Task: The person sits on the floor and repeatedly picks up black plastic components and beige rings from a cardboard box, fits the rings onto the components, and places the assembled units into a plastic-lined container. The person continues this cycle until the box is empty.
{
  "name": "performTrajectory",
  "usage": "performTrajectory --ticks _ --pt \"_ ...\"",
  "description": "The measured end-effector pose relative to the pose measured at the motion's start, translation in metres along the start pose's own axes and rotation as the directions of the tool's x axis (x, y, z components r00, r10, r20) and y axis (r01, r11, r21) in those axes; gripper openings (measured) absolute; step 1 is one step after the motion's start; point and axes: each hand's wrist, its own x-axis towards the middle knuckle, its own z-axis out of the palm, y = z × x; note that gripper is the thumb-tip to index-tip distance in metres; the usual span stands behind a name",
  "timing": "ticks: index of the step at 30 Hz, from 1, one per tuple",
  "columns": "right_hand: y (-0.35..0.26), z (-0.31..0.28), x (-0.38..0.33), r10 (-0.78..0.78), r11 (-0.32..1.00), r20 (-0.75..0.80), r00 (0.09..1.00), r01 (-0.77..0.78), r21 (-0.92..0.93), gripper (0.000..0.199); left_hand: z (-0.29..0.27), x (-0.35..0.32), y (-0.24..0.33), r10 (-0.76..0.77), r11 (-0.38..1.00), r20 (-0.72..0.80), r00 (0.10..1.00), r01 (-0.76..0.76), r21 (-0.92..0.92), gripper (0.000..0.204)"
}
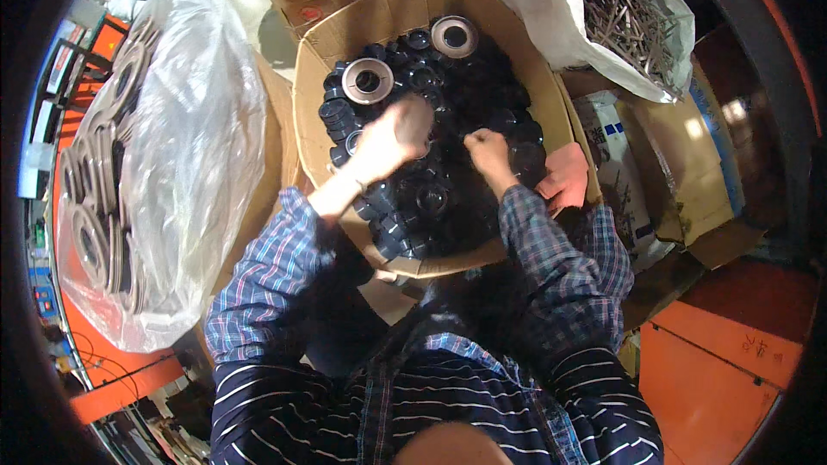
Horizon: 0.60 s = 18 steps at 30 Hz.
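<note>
Both hands down in the box [310,95] of black caps [448,198]; left hand [392,138] fisted on one, right hand [487,151] pinching another (small, dark). I'd lift one per hand; keep clear of the rings [368,80].

Workshop; carton [314,77] of black parts [465,112]; bagged rods [629,17].

Both forearms come up from the bottom of the frame in plaid sleeves, angled in toward each other. The left hand [392,138] is curled into a loose fist, back of the hand facing up, wrist a bit bent, sleeve pulled back off the wrist. The right hand [488,151] sits close beside it, fingers tucked down and pinched together, knuckles up. Can't really tell what either one's fingers have got, they're folded under.
</note>
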Motion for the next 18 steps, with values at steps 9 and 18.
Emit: performTrajectory --ticks 9,18 --pt "-0.105 -0.099 -0.067 -0.294 0.831 0.123 0.948 0.189 0.524 0.012 -0.02 -0.069 0.094 -0.182 0.846 -0.037 0.983 0.138 -0.515 0.028" --pt "-0.115 -0.064 -0.189 -0.614 0.668 0.315 0.724 0.264 0.696 0.015 -0.028 -0.081 0.149 -0.726 -0.184 0.214 0.654 0.115 -0.976 0.035"
